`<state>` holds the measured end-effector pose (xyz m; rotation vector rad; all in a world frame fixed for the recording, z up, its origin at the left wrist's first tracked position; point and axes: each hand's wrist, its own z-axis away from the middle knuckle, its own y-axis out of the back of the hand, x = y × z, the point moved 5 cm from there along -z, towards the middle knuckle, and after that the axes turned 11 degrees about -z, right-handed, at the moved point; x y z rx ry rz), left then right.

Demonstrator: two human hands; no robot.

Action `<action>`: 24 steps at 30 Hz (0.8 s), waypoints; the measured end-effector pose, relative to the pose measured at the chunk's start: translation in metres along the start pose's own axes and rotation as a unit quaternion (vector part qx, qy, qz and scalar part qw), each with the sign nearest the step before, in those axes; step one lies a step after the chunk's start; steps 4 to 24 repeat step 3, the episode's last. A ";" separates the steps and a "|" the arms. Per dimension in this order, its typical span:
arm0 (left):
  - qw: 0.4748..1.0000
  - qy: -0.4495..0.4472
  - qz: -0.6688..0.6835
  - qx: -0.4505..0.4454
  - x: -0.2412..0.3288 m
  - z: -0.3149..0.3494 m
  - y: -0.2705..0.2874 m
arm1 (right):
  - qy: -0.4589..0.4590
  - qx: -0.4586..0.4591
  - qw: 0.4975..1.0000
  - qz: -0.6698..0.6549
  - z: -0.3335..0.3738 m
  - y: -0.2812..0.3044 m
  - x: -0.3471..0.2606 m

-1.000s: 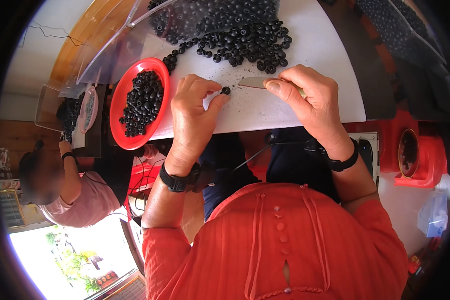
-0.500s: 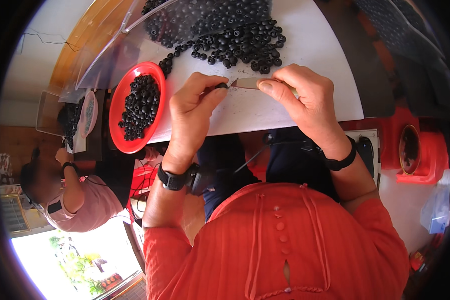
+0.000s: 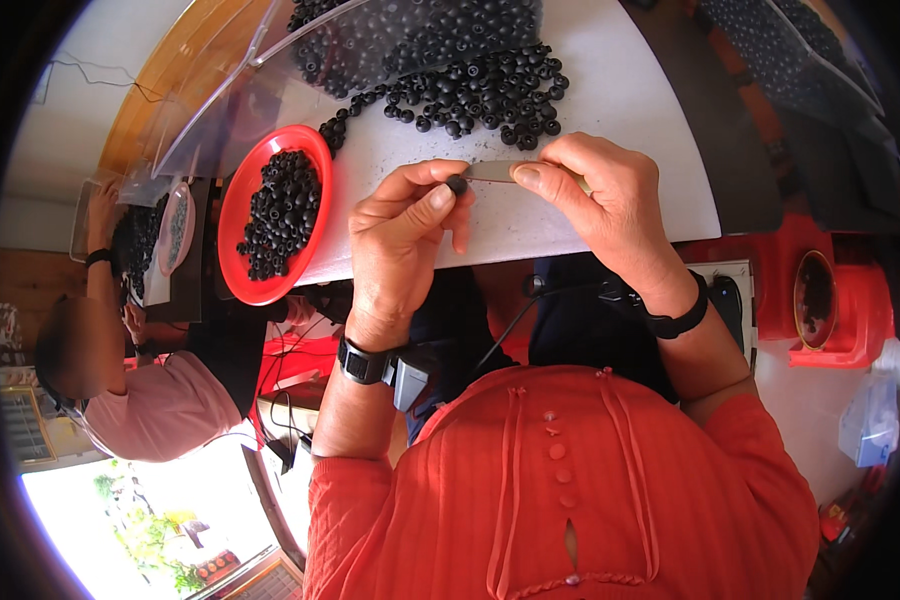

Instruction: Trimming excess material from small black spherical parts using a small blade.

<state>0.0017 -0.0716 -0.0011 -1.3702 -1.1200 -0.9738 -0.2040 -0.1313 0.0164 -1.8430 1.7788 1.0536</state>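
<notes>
Between the thumb and fingers of my left hand (image 3: 395,228) is a small round black bead-like piece (image 3: 457,184). My right hand (image 3: 610,195) grips a small knife (image 3: 492,171), its blade pointing left and its tip at the piece. Both hands are above the near edge of the white tabletop (image 3: 630,90). Beyond them lies a heap of similar black pieces (image 3: 475,85), several showing a round hole. To the left of my left hand, a red oval plate (image 3: 227,230) holds many more such pieces (image 3: 282,215).
A clear plastic bin (image 3: 270,40) lies tipped behind the heap, with black pieces inside. At far left another person (image 3: 165,400) sits by a pink plate (image 3: 177,230) and more black pieces. A red stool (image 3: 850,310) stands at right; cables (image 3: 285,380) hang at left.
My left hand has turned, bringing the black piece slightly lower and right, with the blade now against or very close to it. The other person's arm has reached up toward a clear bin.
</notes>
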 end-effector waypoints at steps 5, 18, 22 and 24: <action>1.000 -0.012 -0.001 0.014 -0.001 0.000 -0.003 | -0.008 -0.001 1.000 -0.002 0.000 0.000 0.001; 1.000 -0.012 -0.001 0.014 -0.001 0.000 -0.003 | -0.008 -0.001 1.000 -0.002 0.000 0.000 0.001; 1.000 -0.012 -0.001 0.014 -0.001 0.000 -0.003 | -0.008 -0.001 1.000 -0.002 0.000 0.000 0.001; 1.000 -0.012 -0.001 0.014 -0.001 0.000 -0.003 | -0.008 -0.001 1.000 -0.002 0.000 0.000 0.001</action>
